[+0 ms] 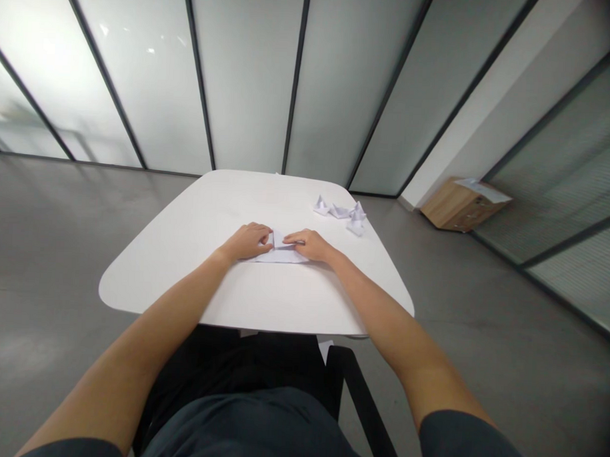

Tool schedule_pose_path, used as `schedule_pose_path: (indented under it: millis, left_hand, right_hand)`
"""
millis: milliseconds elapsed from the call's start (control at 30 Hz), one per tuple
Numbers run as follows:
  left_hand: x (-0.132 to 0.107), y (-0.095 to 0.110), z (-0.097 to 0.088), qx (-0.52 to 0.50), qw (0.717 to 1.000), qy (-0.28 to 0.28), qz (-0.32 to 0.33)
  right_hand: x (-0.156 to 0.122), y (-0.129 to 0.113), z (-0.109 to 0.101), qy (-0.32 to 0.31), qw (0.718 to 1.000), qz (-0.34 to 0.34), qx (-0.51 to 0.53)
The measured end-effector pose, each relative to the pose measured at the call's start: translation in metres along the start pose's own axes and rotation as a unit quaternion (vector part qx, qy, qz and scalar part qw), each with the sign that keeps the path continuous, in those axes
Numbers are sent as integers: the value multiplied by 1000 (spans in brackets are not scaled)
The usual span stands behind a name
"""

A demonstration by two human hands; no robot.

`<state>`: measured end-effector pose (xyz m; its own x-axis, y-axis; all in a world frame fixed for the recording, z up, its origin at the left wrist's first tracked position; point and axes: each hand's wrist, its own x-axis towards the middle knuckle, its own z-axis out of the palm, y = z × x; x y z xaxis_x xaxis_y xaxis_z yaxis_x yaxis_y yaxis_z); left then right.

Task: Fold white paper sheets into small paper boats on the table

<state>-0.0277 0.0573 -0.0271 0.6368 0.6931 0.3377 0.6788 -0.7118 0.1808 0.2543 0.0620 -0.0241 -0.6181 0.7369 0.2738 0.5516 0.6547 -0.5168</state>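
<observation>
Closest to the body, both bare forearms reach forward over the white tabletop [193, 291] and converge on a folded white paper sheet [284, 256], which lies near the middle of the tabletop's near half. Its long axis runs crosswise, and a small raised fold stands at its center. The left hand [247, 243] is on the sheet's left side and the right hand [307, 244] on its right, both about equally near. The left fingers [262, 237] are curled and close together, their tips touching the raised fold, while the right fingers [295, 240] lie pressed together and extended across the fold's right side. Whether either hand pinches the paper, I cannot tell. Beyond the sheet and to its right, small folded paper boats [340, 212] sit in a cluster. Farther right of the sheet, a low wooden cabinet [460, 208] stands on the gray floor [44, 246], and a frosted glass wall [247, 80] rises beyond the tabletop.
</observation>
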Motion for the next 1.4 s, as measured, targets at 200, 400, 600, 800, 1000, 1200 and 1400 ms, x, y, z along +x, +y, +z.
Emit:
schedule_pose_path:
  millis: [200, 400, 600, 800, 1000, 1200, 1400]
  left_hand:
    - [-2, 1, 1, -1, 1000, 3, -25]
    - [-2, -3, 3, 0, 1000, -4, 5]
    - [0, -3, 4, 4, 1000, -5, 0]
    - [0, 6, 0, 21, 1000, -1, -22]
    - [-1, 7, 1, 23, 999, -6, -37]
    - [-1, 6, 2, 19, 999, -7, -49]
    - [-2, 11, -2, 23, 998, -14, -52]
  right_hand:
    - [-1, 0, -3, -25, 999, -5, -26]
    - [-2, -3, -4, -18, 1000, 19, 4]
    - [1, 0, 4, 24, 1000, 6, 0]
    - [12, -1, 16, 35, 994, -33, -103]
    - [11, 1, 7, 9, 992, -11, -122]
    - [-4, 10, -10, 13, 995, 30, -89]
    - [-3, -1, -11, -16, 992, -16, -122]
